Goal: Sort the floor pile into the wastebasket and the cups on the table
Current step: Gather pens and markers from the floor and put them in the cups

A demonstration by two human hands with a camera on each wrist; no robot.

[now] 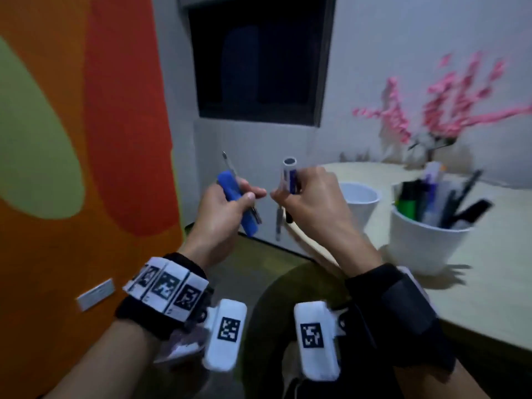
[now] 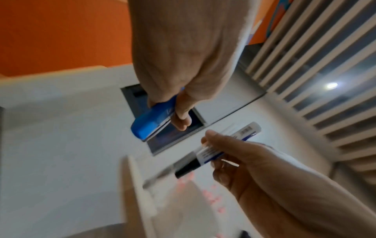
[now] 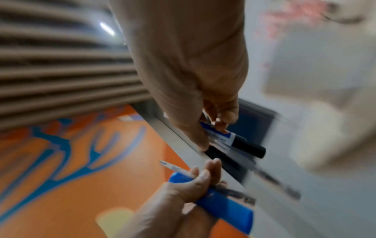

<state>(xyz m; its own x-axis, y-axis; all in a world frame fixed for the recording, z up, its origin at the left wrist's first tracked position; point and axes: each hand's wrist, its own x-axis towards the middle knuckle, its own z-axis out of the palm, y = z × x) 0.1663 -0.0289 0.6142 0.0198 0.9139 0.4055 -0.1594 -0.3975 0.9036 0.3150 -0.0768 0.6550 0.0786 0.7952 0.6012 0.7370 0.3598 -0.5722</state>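
Note:
My left hand [image 1: 230,203] grips a blue stapler [image 1: 234,197] [image 2: 151,119] [image 3: 221,201] together with a thin pen [image 1: 229,162] [image 3: 175,168] that sticks up above it. My right hand [image 1: 305,194] holds a white and blue marker [image 1: 288,174] [image 2: 223,145] [image 3: 234,140] with a black cap, plus at least one more thin pen hanging below. Both hands are raised in front of me, left of the table. An empty white cup [image 1: 359,203] stands on the table just right of my right hand. A bigger white cup [image 1: 426,243] holds several pens and markers.
The pale table [image 1: 489,283] runs along the right, with pink artificial flowers [image 1: 449,105] at its back. An orange and green wall [image 1: 72,139] fills the left. A dark window [image 1: 259,59] is ahead. A green round seat [image 1: 288,286] sits below my hands.

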